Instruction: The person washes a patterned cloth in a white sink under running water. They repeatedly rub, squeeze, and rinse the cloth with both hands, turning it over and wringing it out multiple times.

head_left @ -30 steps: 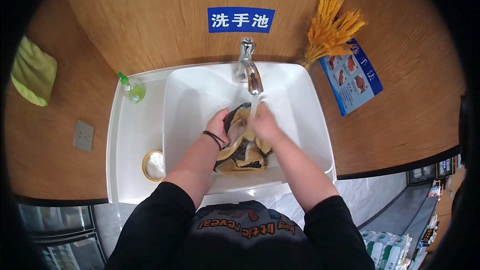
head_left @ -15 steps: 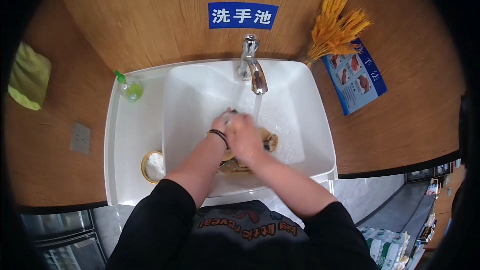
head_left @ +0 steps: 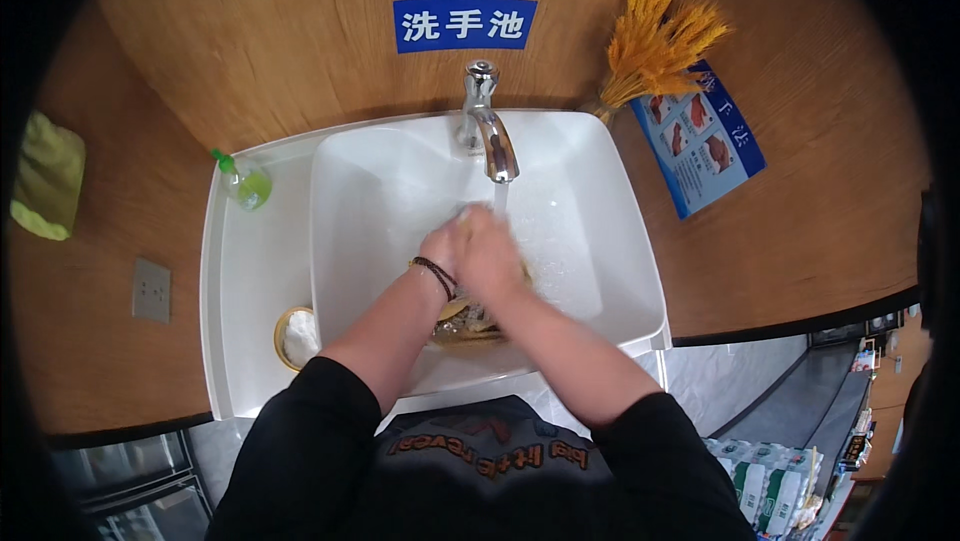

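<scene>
My left hand (head_left: 444, 245), a dark bracelet on its wrist, and my right hand (head_left: 487, 256) are pressed together over the middle of the white sink (head_left: 375, 166). Both look closed, blurred by motion, around something mostly hidden; a small pale bit shows at the top. A stream of water runs from the chrome faucet (head_left: 494, 146) just beyond my right hand. Beneath my wrists, tan and brown pieces (head_left: 465, 326) lie wet in the bottom of the sink, partly covered by my hands and forearms. I cannot make out their kind.
On the left ledge stand a green pump bottle (head_left: 246, 184) and a bowl of white powder (head_left: 299, 338). Dried wheat stalks (head_left: 660, 41) and a blue poster (head_left: 697, 141) are at the right wall. A yellow-green cloth (head_left: 50, 178) hangs at the left.
My hands stay together and have shifted slightly toward the faucet, rubbing. A tan piece that showed to the right of my right hand is now mostly hidden. The whole view has moved slightly.
</scene>
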Tool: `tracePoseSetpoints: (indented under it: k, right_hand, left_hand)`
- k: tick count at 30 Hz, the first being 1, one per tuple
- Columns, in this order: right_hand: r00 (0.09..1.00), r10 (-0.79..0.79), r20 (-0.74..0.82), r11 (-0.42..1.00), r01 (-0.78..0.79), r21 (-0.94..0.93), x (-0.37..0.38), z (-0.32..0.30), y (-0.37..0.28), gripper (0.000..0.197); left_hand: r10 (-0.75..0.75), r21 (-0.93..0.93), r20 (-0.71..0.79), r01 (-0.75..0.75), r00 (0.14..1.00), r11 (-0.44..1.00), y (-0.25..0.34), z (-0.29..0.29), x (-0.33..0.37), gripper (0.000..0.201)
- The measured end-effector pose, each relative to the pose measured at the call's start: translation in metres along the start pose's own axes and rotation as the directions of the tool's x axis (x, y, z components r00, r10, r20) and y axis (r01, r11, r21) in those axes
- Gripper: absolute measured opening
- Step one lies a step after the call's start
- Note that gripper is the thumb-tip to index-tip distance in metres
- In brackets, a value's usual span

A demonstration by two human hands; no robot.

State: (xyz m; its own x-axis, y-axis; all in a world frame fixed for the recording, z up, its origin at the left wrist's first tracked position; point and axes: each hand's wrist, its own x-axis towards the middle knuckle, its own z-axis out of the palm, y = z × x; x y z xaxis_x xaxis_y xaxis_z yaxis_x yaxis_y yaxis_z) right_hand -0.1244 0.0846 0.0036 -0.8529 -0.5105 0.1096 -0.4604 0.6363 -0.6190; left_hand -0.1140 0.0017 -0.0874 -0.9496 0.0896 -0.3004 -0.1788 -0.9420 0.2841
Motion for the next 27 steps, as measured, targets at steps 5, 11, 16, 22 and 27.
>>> tracePoseSetpoints:
  k: [5, 11, 16, 22, 27]
  right_hand:
    - [0.997, 0.074, 0.005, 0.995, -0.074, 0.060, 0.005, -0.018, 0.001, 0.027]
    - [0.996, -0.083, -0.028, 0.989, 0.086, 0.123, -0.020, 0.003, -0.019, 0.025]
    - [0.942, 0.331, 0.061, 0.938, -0.335, 0.087, 0.016, -0.033, -0.004, 0.027]
    - [0.999, -0.021, -0.039, 0.994, 0.025, 0.109, -0.019, -0.004, -0.015, 0.028]
    - [0.963, 0.266, 0.048, 0.957, -0.270, 0.106, 0.014, -0.036, 0.007, 0.029]
  left_hand:
    - [0.090, 0.376, -0.333, 0.045, 0.939, 0.925, 0.004, 0.024, -0.009, 0.027]
    - [-0.044, -0.303, 0.070, 0.064, 0.997, 0.951, 0.001, -0.037, 0.007, 0.024]
    - [0.121, 0.369, -0.385, 0.032, 0.915, 0.929, 0.003, 0.063, -0.026, 0.026]
    - [0.065, 0.092, -0.224, -0.046, 0.972, 0.995, 0.014, 0.040, -0.036, 0.030]
    - [0.088, 0.345, -0.309, 0.026, 0.947, 0.938, 0.000, 0.082, -0.034, 0.030]
